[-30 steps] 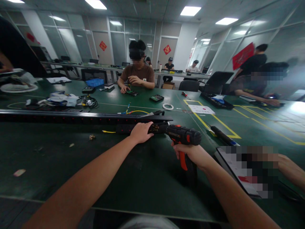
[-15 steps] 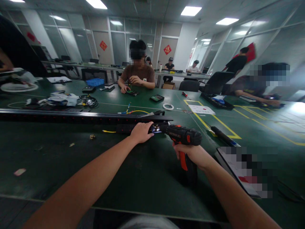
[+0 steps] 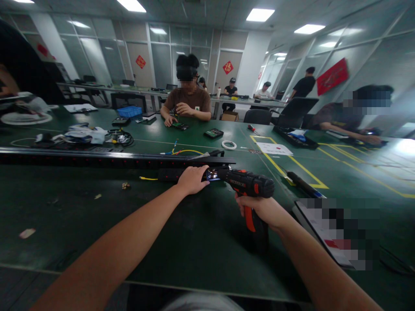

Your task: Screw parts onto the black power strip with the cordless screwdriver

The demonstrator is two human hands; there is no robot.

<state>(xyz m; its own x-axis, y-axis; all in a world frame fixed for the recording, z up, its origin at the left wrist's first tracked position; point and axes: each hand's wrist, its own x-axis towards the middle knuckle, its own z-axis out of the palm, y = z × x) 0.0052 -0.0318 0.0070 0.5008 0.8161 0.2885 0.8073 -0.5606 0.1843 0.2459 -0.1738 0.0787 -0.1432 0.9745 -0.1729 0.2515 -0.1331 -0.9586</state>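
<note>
My right hand is wrapped round the grip of a black and orange power drill, its nose pointing left. The drill's tip meets a small metal and blue part at the end of a short black bar. Over that bar's right end lies my left hand, its fingers closed on it. Just behind runs a long black rail. A yellow wire comes out of the short bar's left end.
Small brass pieces lie left of my left hand. A white ring, a black tool and a tablet-like object are further right. Bagged cables lie behind the rail. People sit across the table.
A standing person in the far background has moved left, uncovering more of a red banner. Both my hands and the drill look unmoved.
</note>
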